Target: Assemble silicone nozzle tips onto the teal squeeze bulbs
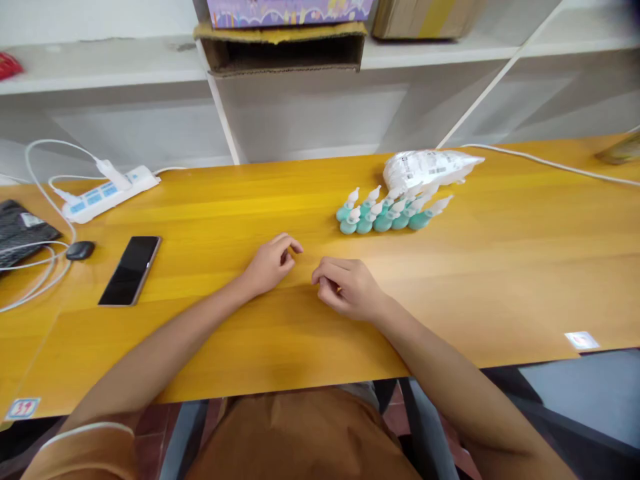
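Observation:
My left hand (274, 263) rests on the table, its fingers loosely curved and the thumb apart from the index finger, with nothing in it. Close by on the right, my right hand (347, 287) is curled with the fingers folded inward and the thumb against them; no object shows in it. The two hands do not touch. Beyond my right hand stand several small teal squeeze bottles (383, 222) with white pointed tips, grouped in two rows. Right behind them lies a white plastic package (425, 167) with printed labels.
A black phone (131, 270) lies left of my left arm. Further left are a white power strip (113, 193) with plugs, a black oval object (80, 251) and loose white cables. A shelf (115, 67) with cardboard boxes (425, 19) runs along the back.

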A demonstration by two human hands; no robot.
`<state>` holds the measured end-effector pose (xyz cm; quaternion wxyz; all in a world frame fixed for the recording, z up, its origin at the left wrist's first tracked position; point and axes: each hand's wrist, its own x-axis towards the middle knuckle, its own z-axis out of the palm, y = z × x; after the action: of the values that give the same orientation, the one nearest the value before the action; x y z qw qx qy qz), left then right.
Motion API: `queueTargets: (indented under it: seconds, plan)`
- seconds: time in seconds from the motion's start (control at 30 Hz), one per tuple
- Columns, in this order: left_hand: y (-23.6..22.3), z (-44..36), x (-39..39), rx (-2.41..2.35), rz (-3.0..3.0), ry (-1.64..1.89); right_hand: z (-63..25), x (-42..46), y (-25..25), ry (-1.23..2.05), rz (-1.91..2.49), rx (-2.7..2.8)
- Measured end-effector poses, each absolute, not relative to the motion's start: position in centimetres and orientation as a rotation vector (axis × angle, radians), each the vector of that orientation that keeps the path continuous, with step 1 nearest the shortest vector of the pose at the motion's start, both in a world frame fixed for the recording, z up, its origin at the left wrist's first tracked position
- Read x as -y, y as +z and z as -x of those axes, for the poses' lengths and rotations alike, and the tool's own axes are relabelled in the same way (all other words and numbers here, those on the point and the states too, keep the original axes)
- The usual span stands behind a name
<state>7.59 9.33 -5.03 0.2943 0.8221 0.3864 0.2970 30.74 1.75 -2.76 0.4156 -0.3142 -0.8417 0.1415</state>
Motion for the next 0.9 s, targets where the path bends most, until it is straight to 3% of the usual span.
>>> queueTargets:
  seconds: [0.3,0.5,0.7,0.9]
  plan:
    - [-5.9,-6.5,-8.7,-0.968,-2.235,0.807,-31.7,-2.4,-3.3,0.327,0.914,2.100]
    - [-5.9,-6.6,-8.5,-0.964,-2.232,0.775,-33.3,-2.4,-0.1,0.323,1.204,1.777]
    - [-6.2,-6.6,-8.6,-0.874,-2.304,0.784,-35.5,-4.4,3.4,-0.056,1.440,1.813]
    - [-6.2,-6.8,-8.6,-0.800,-2.436,0.731,-38.9,-7.8,-0.1,-0.282,1.436,1.574]
